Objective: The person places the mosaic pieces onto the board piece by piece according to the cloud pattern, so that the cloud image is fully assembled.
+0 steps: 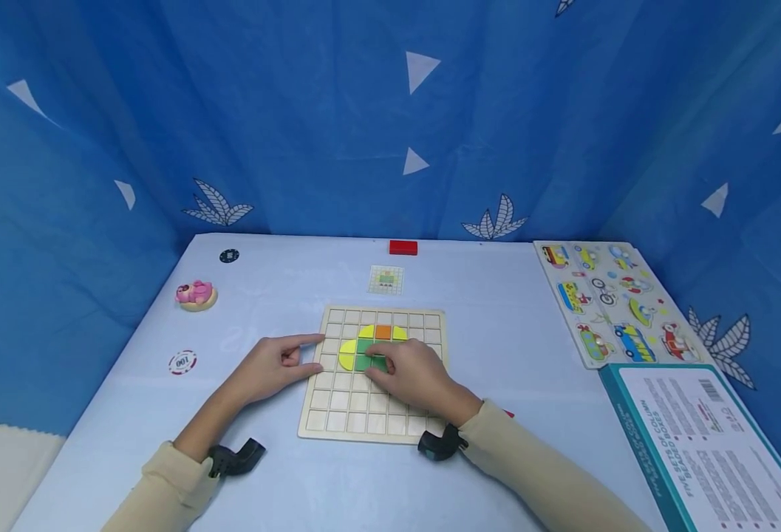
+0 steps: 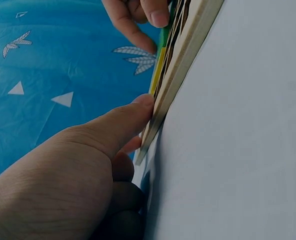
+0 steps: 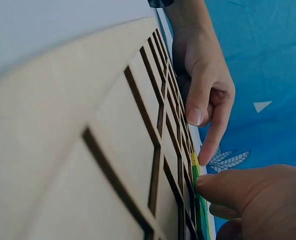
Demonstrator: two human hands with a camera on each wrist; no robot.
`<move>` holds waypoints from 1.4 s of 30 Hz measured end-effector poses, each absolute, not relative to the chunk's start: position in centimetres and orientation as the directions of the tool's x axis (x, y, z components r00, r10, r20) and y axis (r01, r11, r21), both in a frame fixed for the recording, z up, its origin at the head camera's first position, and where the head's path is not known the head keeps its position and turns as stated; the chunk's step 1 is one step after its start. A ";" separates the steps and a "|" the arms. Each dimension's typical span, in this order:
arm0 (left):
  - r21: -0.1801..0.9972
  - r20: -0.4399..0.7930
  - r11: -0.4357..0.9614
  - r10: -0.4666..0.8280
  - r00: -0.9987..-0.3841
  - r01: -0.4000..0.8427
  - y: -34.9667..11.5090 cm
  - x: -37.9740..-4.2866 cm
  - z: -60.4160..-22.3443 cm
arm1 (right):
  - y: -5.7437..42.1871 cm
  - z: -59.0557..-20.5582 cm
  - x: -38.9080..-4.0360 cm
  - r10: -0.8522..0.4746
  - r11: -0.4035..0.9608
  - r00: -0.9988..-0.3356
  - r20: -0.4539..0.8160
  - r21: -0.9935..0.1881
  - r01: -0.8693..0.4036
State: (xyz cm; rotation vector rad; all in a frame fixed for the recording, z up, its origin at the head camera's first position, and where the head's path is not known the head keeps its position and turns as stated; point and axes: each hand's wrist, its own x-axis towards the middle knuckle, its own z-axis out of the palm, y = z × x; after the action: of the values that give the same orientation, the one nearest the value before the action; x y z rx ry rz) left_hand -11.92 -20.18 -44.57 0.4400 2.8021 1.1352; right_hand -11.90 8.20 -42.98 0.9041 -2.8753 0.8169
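A wooden grid board (image 1: 337,421) lies on the table, with yellow rounded pieces (image 1: 347,355), an orange square (image 1: 383,332) and green square tiles (image 1: 363,362) in its cells. My left hand (image 1: 273,369) touches the board's left edge with extended thumb and index finger, spread apart; the other fingers curl under. Over the board's middle, my right hand (image 1: 413,373) pinches at a green tile (image 1: 380,363) with thumb and index finger, at the board surface. That hand hides the cells beneath it. In the right wrist view, the right thumb (image 3: 223,187) meets the green edge.
A small pattern card (image 1: 386,280) and a red block (image 1: 403,247) lie beyond the board. At left are a pink figurine (image 1: 196,293), a black chip (image 1: 229,256) and a white-red chip (image 1: 182,362). A picture puzzle (image 1: 619,303) and teal-edged box (image 1: 709,443) occupy the right.
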 end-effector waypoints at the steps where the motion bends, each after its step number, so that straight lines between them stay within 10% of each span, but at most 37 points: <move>1: 0.693 0.028 0.684 0.294 -0.955 0.230 -20.2 -11.9 -44.6 | 8.2 -43.0 -11.9 -0.528 0.695 -0.831 0.173 -0.475 -0.540; 16: 0.703 0.016 0.675 0.299 -0.954 0.223 -20.2 -12.0 -44.4 | 14.2 -39.1 -10.8 -0.482 0.678 -0.859 0.173 -0.548 -0.490; 28: 0.705 0.011 0.675 0.295 -0.955 0.216 -20.2 -12.0 -44.3 | 22.8 -39.8 -6.8 -0.495 0.759 -0.842 -0.214 -0.578 -0.299; 42: 0.698 0.001 0.685 0.291 -0.957 0.209 -20.1 -12.1 -44.5 | 21.4 -41.8 -4.4 -0.523 0.751 -0.850 -0.057 -0.503 -0.428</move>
State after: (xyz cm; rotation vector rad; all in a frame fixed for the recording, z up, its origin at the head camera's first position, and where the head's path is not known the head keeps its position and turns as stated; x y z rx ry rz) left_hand -12.10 -20.13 -44.49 0.4139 2.7819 1.1326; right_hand -4.38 21.39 -41.84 0.8568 -3.1199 0.8162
